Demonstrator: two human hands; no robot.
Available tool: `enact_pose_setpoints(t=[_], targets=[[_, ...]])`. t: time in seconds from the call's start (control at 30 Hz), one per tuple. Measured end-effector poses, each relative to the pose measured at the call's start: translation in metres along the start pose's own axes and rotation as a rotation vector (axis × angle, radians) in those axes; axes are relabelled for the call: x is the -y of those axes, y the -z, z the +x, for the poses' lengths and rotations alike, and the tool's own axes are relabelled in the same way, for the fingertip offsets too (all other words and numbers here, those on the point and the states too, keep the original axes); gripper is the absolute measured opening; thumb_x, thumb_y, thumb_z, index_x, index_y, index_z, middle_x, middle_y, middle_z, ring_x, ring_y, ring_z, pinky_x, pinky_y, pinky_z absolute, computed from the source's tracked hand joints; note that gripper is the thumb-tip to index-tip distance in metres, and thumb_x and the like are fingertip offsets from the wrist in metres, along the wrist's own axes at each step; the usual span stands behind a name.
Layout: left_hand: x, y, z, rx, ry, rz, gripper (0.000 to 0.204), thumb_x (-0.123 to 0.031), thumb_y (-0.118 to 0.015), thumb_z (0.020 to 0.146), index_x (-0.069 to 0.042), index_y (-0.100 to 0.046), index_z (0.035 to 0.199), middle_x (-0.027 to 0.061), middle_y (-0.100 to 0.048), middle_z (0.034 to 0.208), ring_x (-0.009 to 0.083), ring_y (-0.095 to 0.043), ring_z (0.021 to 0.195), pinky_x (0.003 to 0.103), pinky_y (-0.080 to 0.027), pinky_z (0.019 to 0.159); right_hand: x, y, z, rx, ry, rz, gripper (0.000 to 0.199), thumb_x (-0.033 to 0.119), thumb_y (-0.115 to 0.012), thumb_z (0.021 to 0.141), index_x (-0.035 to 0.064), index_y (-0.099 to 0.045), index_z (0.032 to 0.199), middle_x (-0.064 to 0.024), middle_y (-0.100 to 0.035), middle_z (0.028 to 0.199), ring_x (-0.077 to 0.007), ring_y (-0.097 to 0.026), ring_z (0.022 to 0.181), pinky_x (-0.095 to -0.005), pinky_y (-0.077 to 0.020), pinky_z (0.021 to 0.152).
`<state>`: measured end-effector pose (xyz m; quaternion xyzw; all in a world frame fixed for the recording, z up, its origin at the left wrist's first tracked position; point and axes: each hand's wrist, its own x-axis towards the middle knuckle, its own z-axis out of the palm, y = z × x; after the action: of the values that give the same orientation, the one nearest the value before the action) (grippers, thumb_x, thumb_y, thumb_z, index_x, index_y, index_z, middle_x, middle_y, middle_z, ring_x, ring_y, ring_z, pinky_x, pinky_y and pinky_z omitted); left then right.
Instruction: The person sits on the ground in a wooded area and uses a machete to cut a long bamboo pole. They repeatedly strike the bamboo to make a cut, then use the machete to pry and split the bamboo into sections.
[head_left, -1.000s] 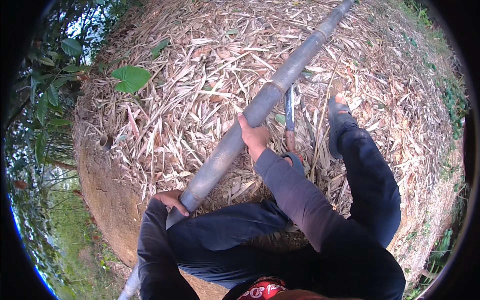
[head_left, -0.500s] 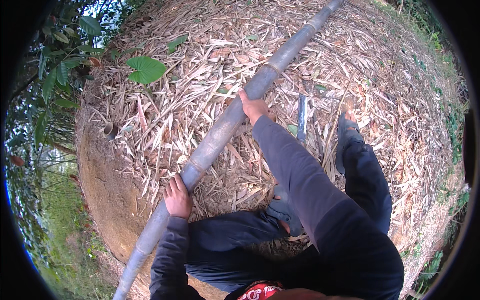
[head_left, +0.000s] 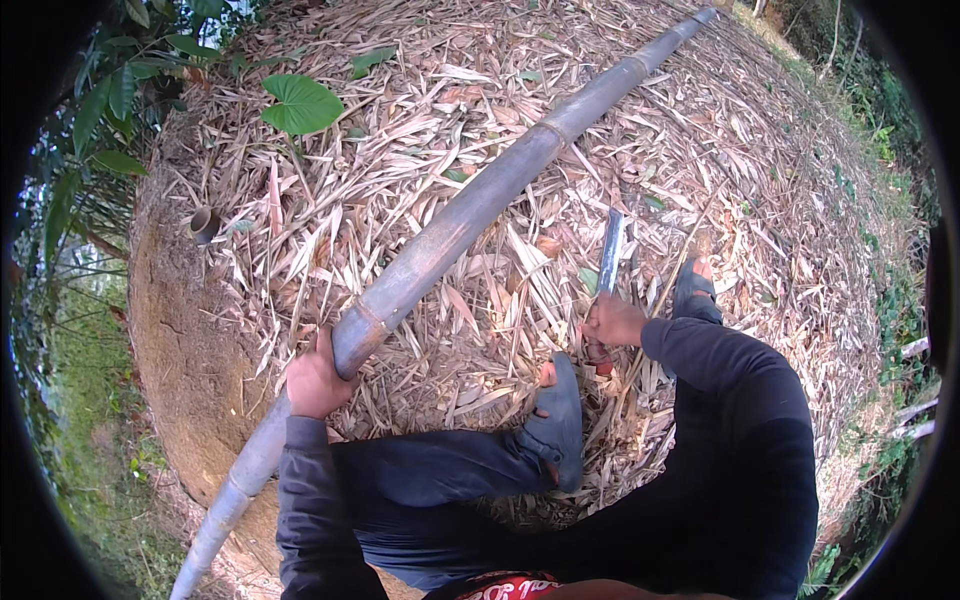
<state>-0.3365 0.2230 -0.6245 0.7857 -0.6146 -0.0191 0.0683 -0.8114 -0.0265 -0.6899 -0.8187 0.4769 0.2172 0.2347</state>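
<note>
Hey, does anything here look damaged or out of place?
Nothing looks spilled or broken. What stands out is the knife, gripped in the right hand: it's unsheathed and sits between two open-toed sandals, which looks a bit risky. The pole has brownish patches, probably just surface wear.

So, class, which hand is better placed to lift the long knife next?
Probably the right hand: it is closed at the handle of the long knife, while the left hand grips the bamboo pole.
</note>
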Motion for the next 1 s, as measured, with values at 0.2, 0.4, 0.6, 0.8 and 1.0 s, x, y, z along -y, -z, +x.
enact_pose_setpoints(t=[0.2,0.4,0.6,0.8,1.0], targets=[[-0.009,0.002,0.004,0.092,0.084,-0.007,0.081,-0.026,-0.086,0.060,-0.003,-0.054,0.130,0.0216,-0.071,0.092,0.0386,-0.072,0.078,0.046,-0.059,0.071,0.008,-0.021,0.007,-0.182,-0.456,0.666,0.065,0.015,-0.081,0.085,0.0003,-0.031,0.123,-0.0156,-0.062,0.107,-0.0312,-0.069,0.085,-0.0567,-0.0622,0.067],[-0.014,0.001,-0.002,0.035,0.049,-0.017,0.080,-0.022,-0.086,0.061,-0.001,-0.051,0.130,0.0185,-0.069,0.100,0.0383,-0.072,0.085,0.046,-0.059,0.074,0.002,0.016,-0.003,-0.334,-0.327,1.244,0.042,0.013,-0.064,0.094,-0.0037,-0.038,0.123,-0.0089,-0.057,0.082,-0.0197,-0.060,0.061,-0.0340,-0.0501,0.045],[-0.014,-0.006,-0.004,0.014,0.056,-0.052,0.078,-0.022,-0.085,0.064,-0.002,-0.051,0.131,0.0172,-0.068,0.103,0.0369,-0.071,0.093,0.045,-0.059,0.079,0.041,0.070,-0.024,-1.020,-0.031,0.818,0.024,0.013,-0.060,0.098,0.0011,-0.053,0.118,-0.0090,-0.059,0.081,-0.0208,-0.061,0.056,-0.0365,-0.0482,0.044],[-0.017,-0.012,-0.012,-0.056,0.034,0.007,0.080,-0.021,-0.084,0.066,-0.001,-0.050,0.136,0.0169,-0.066,0.108,0.0371,-0.069,0.098,0.044,-0.058,0.082,0.100,0.107,-0.046,-0.783,0.385,-0.406,0.039,0.033,-0.060,0.102,0.0007,-0.052,0.122,-0.0173,-0.067,0.095,-0.0303,-0.069,0.059,-0.0406,-0.0552,0.049],[-0.014,-0.009,-0.014,-0.062,0.046,0.011,0.078,-0.021,-0.083,0.068,0.000,-0.051,0.135,0.0170,-0.065,0.108,0.0365,-0.070,0.097,0.044,-0.059,0.082,0.092,0.097,-0.012,-0.746,0.446,-0.443,0.048,0.045,-0.064,0.097,0.0067,-0.056,0.125,-0.0130,-0.070,0.083,-0.0290,-0.068,0.054,-0.0413,-0.0554,0.048]])
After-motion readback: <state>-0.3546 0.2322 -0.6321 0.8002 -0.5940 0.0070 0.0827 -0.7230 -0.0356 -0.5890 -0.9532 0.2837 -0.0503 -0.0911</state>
